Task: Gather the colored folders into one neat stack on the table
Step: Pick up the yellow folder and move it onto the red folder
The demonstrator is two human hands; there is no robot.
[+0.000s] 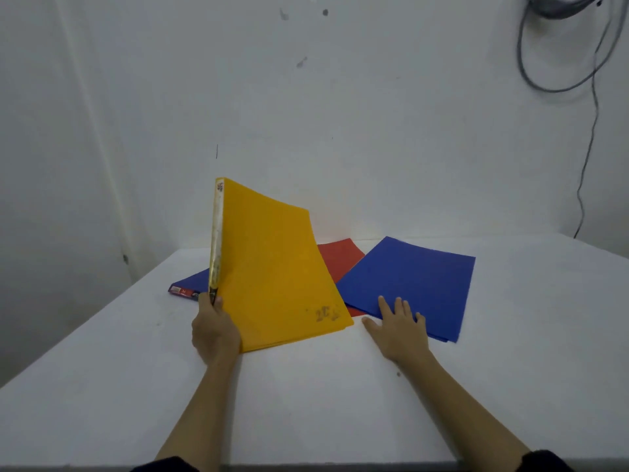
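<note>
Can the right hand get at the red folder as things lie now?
Probably not directly: the red folder lies under the right blue folder, which the right hand presses flat.

One view only, worn on my head, facing forward and down across the white table (306, 403) toward the wall (340, 114). Close range; my forearms enter from the bottom edge.

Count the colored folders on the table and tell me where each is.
4. A yellow plastic folder tilted up in the left hand; a blue folder under the right hand; a red folder between them; another blue folder behind the yellow. More may be hidden.
</note>
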